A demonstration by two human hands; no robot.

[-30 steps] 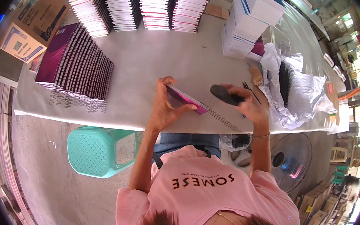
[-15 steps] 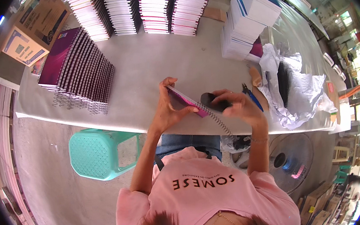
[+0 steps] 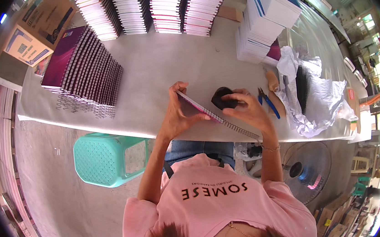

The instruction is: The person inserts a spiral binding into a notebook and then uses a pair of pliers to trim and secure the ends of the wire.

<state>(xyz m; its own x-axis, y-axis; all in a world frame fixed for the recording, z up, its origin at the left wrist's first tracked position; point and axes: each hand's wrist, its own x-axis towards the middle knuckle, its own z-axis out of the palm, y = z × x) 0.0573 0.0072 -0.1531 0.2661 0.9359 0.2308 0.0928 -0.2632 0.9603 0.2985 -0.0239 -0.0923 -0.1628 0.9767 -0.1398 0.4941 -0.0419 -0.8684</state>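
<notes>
Near the table's front edge, my left hand (image 3: 178, 113) grips a thin notebook (image 3: 190, 102) with a pink-purple cover, thumb on the near side and fingers at its far end. The notebook is tilted, seen almost edge-on. A dark spiral wire coil (image 3: 242, 130) runs through holes along its edge, and its loose length trails right toward my right wrist. In my right hand (image 3: 249, 107) is a black rounded block (image 3: 223, 98), just beyond the coil; whether it touches the notebook I cannot tell.
Purple spiral-bound notebooks (image 3: 82, 67) are stacked at left beside a cardboard box (image 3: 39, 28). Tall notebook stacks (image 3: 165, 9) line the back. At right are white book blocks (image 3: 254, 30), blue-handled pliers (image 3: 268, 103) and crumpled wrapping (image 3: 313, 111) around dark coils. A green stool (image 3: 100, 159) stands below.
The notebook has turned more edge-on, hiding most of its cover. My right hand has lifted the black block slightly away from the coil, whose loose end has swung to the right.
</notes>
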